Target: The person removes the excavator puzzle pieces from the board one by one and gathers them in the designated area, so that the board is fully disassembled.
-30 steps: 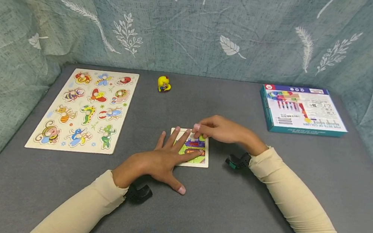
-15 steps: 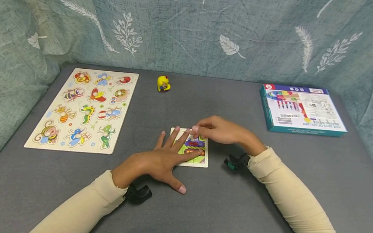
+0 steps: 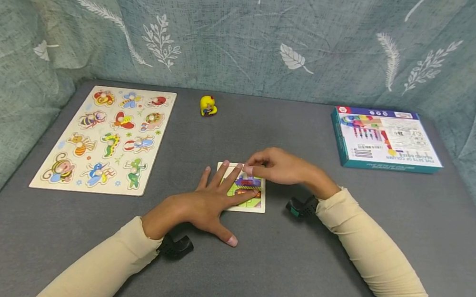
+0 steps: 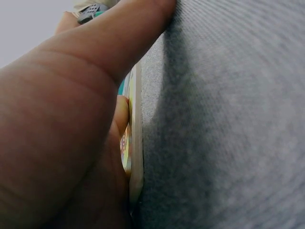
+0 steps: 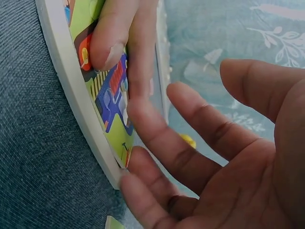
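A small wooden jigsaw puzzle (image 3: 254,205) with a purple and orange vehicle picture lies flat on the grey table. My left hand (image 3: 208,210) spreads over its left part, straight fingers across the picture and the thumb out on the table. Over the far right part of the puzzle is my right hand (image 3: 281,166), its bent fingertips right at the far edge, close to the left fingers. In the right wrist view the right fingers (image 5: 159,143) curve loosely, spread apart, with two tips at the frame's corner. Part of the puzzle is hidden under both hands.
A larger peg puzzle board with insects (image 3: 105,140) lies at the left. Farther back stands a small yellow toy figure (image 3: 208,106). A flat teal box (image 3: 389,141) is at the back right. A small green-topped piece (image 5: 113,223) shows beside the puzzle frame.
My right fingertips have shifted slightly left along the puzzle's far edge, towards the left fingers. The left hand keeps its place on the puzzle.
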Action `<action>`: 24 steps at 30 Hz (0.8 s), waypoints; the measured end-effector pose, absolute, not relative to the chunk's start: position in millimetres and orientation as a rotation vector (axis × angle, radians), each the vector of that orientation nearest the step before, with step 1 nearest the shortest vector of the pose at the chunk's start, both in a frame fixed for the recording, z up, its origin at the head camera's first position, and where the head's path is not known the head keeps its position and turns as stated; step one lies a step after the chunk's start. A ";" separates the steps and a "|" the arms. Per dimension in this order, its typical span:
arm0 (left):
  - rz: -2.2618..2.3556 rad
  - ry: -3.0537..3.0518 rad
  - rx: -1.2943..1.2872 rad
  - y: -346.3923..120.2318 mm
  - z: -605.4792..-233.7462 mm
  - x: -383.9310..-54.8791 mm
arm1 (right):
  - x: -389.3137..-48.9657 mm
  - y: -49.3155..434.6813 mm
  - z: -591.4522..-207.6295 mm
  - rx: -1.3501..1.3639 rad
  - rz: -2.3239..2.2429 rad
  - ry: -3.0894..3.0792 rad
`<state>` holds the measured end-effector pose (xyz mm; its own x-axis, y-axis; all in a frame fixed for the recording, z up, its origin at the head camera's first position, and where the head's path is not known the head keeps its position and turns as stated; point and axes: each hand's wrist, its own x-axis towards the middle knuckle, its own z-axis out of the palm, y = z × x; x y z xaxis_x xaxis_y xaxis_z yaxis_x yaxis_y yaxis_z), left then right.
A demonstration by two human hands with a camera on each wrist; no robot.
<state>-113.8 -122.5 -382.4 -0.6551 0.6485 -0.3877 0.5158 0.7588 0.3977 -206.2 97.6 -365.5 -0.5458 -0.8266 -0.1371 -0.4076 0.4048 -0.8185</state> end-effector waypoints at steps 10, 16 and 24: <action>0.350 2.434 0.862 -122.7 -380.0 -113.3 | -205.7 97.5 -364.2 -0.976 -1.100 2.245; 0.348 2.436 0.856 -122.7 -380.3 -112.9 | -205.0 95.2 -363.2 -0.982 -1.056 2.281; 0.327 2.446 0.851 -122.3 -380.3 -112.5 | -202.6 94.7 -361.5 -0.968 -0.989 2.309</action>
<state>-112.5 -122.3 -380.3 -0.6640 0.6325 -0.3987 0.5054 0.7727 0.3841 -202.6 94.7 -361.5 -0.6548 -0.7459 -0.1218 -0.4264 0.4976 -0.7554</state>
